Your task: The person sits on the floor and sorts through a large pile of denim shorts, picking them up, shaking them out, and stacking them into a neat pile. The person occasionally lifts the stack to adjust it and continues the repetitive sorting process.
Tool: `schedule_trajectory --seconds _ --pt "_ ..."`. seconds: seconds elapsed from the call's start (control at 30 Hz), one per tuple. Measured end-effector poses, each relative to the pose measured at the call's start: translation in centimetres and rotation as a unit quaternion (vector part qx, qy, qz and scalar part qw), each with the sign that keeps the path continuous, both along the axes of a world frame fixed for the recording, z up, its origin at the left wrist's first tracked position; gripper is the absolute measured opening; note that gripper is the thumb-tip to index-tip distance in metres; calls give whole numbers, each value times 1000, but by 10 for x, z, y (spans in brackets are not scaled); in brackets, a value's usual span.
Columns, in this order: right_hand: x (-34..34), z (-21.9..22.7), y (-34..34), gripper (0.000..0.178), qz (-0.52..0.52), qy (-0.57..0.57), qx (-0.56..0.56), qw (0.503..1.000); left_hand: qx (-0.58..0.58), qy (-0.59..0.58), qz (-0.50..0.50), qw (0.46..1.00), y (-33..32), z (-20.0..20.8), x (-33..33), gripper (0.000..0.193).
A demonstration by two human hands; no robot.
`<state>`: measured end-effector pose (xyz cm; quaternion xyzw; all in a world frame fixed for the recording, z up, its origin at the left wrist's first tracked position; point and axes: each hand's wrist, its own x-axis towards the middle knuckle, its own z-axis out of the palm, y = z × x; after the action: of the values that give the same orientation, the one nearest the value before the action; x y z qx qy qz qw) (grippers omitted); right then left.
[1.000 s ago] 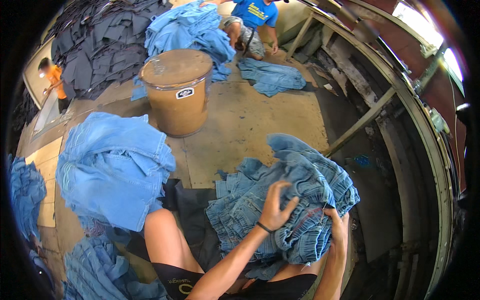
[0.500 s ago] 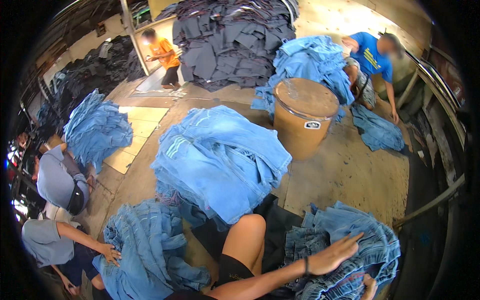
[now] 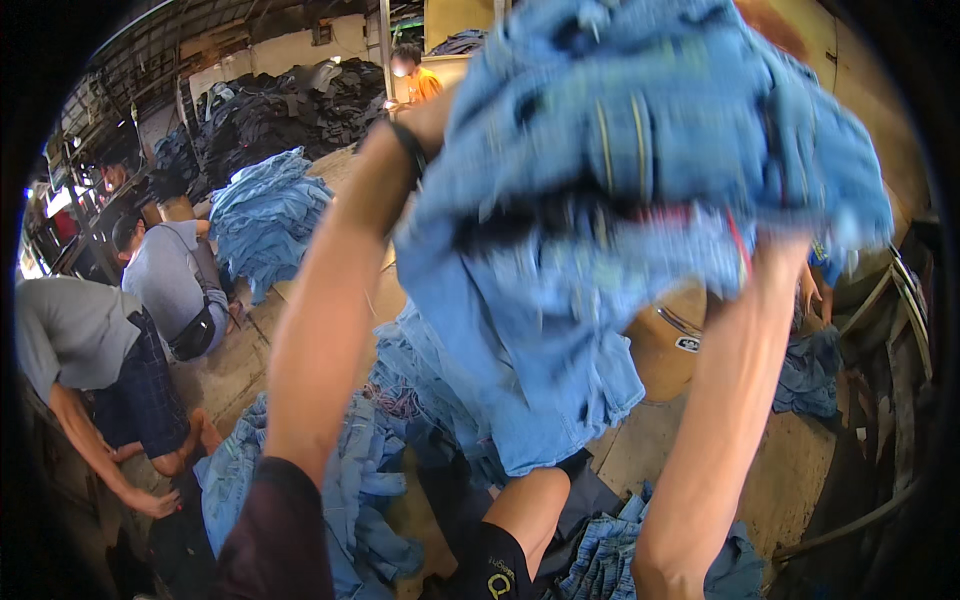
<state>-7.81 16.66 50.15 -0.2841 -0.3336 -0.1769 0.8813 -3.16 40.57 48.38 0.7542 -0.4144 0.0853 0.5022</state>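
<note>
Big bundle of faded light-blue denim garments (image 3: 640,180) is up high, 12–1 o'clock in frame, lifted overhead w/ both arms. Left hand (image 3: 430,115) is buried in the bundle's left edge at 11 o'clock, clamped on cloth (black wristband shows). Right hand (image 3: 785,250) is under the right side, fingers hidden, so grip can't be told. Bundle's long axis runs left–right across both hands, loose legs hanging toward 6. Blue denim heap on floor (image 3: 400,400) lies below; brown drum (image 3: 670,345) sits behind at 3.

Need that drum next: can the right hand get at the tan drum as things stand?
Probably not: both hands hold up the bundle of blue jeans, which also hangs in front of the tan drum.
</note>
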Motion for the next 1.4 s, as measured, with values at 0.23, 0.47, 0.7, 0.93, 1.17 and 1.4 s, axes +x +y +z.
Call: schedule_trajectory --seconds 0.23,0.47,0.7,0.93,1.17,1.4 --pt "112 -79 16 35 -82 23 85 993 183 -104 88 974 41 20 104 58" --pt "88 -397 26 45 -46 416 67 906 411 128 260 864 -7 -306 136 100" --pt "93 -514 -9 52 60 458 -5 887 341 158 350 858 -16 -429 117 87" --pt "92 -504 -8 52 22 535 -70 841 141 112 392 902 -45 -393 202 69" --pt "91 -522 -19 47 -35 550 -108 827 90 378 469 793 -82 -409 263 56" --pt "82 -486 -11 56 -105 611 -150 771 145 204 607 755 -26 -411 222 68"
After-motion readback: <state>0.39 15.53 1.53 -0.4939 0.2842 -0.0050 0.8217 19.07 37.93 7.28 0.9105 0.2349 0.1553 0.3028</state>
